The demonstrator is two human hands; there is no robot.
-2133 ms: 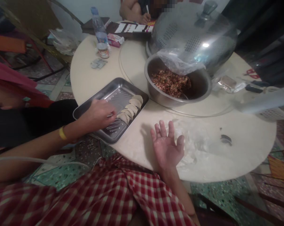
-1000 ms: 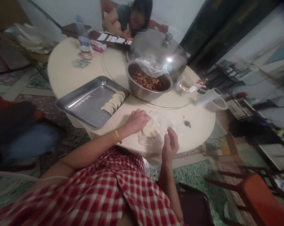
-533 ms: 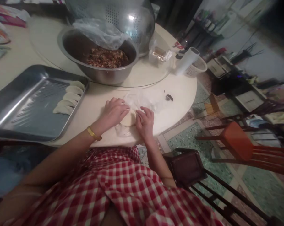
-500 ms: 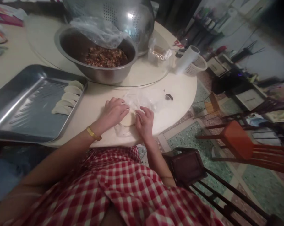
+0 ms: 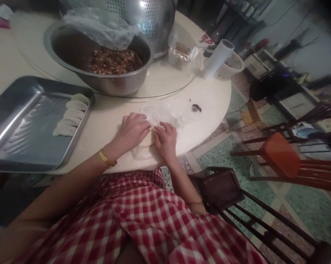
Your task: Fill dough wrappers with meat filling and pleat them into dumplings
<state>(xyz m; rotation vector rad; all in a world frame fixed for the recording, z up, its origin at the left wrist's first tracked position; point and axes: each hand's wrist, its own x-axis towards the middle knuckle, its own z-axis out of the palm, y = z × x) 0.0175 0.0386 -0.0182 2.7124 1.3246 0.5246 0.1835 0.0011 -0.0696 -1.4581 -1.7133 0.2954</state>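
Between my hands lies a round, pale dumpling wrapper (image 5: 148, 140), resting on thin clear plastic sheet (image 5: 168, 113) that bunches up beyond it near the table's edge. My left hand (image 5: 132, 129), with a gold bracelet at the wrist, has its fingers bent together at the wrapper's far left edge. On the opposite side, my right hand (image 5: 166, 141) is closed, thumb and fingers pinching at the wrapper's right edge. The fingertips partly hide what they grip. Several folded dumplings (image 5: 72, 113) sit in a row along the right side of a metal tray (image 5: 36, 139).
A steel bowl (image 5: 110, 83) of dark chopped filling (image 5: 116, 61), partly covered by a plastic bag (image 5: 99, 31), stands on a glass turntable (image 5: 179, 82). Behind is a colander (image 5: 161, 29). A plastic roll (image 5: 219, 58) and white basket (image 5: 231, 68) stand right. Chairs (image 5: 282, 154) are beyond.
Both hands stay at the wrapper; my right hand has shifted slightly left, closer to my left hand. The view has turned a little, so the bowl and tray appear farther left.
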